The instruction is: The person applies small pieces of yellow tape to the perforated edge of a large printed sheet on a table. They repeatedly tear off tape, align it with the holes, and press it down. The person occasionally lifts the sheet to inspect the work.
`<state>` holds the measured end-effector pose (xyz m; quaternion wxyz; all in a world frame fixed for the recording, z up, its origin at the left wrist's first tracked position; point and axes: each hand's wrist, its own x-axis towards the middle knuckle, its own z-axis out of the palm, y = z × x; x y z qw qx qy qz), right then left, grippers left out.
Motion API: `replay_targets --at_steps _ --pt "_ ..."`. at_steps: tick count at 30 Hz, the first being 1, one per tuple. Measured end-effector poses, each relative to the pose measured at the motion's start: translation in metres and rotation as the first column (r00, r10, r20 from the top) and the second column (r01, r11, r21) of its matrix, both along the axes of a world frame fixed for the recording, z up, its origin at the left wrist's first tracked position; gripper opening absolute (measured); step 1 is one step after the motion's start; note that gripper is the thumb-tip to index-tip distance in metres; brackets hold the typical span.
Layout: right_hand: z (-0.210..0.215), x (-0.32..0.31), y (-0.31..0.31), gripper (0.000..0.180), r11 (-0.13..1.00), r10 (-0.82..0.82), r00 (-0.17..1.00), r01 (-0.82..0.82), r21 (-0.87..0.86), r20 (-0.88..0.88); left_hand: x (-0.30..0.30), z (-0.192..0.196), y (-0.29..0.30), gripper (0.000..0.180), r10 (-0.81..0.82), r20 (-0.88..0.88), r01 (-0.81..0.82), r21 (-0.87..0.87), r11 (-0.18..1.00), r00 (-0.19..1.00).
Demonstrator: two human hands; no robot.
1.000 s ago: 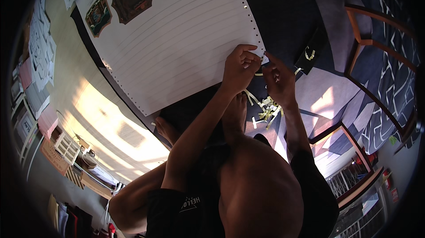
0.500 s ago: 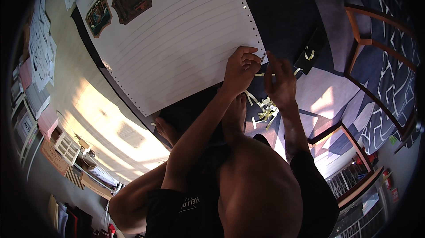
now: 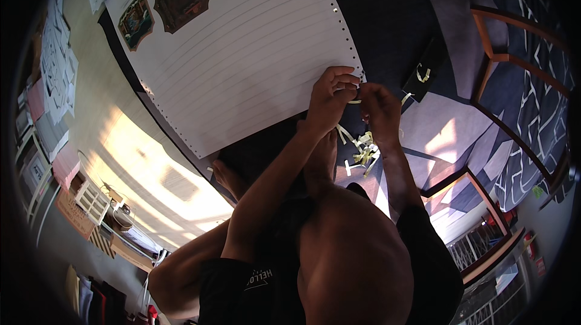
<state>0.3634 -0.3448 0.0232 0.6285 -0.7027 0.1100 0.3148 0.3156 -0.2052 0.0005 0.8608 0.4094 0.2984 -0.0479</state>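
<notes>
A large white sheet (image 3: 260, 52) with faint curved-looking lines and rows of small holes along two edges lies in front of me. My left hand (image 3: 330, 95) is over its near right corner, fingers curled and pinched. Right beside it, my right hand (image 3: 381, 109) is closed too, its fingertips close to the left ones at the corner. What either pinch holds is too small to make out. A pale yellow strip (image 3: 354, 101) shows between the hands. Below them lies a pile of crumpled yellowish strips (image 3: 365, 151).
Dark ornate printed plaques (image 3: 181, 1) lie on the far left of the sheet. A black flat box (image 3: 426, 71) with yellow strips on it lies to the right. Wooden chair frames (image 3: 490, 55) stand farther right. My bare foot (image 3: 227, 178) is by the sheet's near edge.
My right hand has moved slightly left and down, its raised fingers folding into a pinch beside the left hand. The left hand has shifted only a little.
</notes>
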Motion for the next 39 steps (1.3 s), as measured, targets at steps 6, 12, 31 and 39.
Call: replay_targets --at_steps 6,12,31,39 --pt "0.002 0.001 0.002 0.021 0.993 0.012 1.000 -0.011 -0.115 0.010 -0.004 -0.003 -0.006 0.042 -0.018 -0.003 0.018 0.092 0.996 1.000" --pt "-0.003 -0.003 0.001 0.019 0.950 0.146 0.955 -0.063 -0.305 0.258 -0.008 0.002 -0.014 0.043 -0.052 0.090 0.011 0.405 0.914 0.995" --pt "-0.017 0.034 -0.020 0.014 0.996 0.023 0.890 0.020 0.090 -0.456 -0.003 -0.011 0.010 0.045 -0.417 -0.096 0.091 0.995 -0.032 0.904" --pt "-0.019 0.033 -0.017 0.013 0.997 -0.020 0.900 0.052 0.060 -0.436 -0.005 -0.014 0.009 0.050 -0.447 -0.126 0.097 0.991 -0.089 0.886"
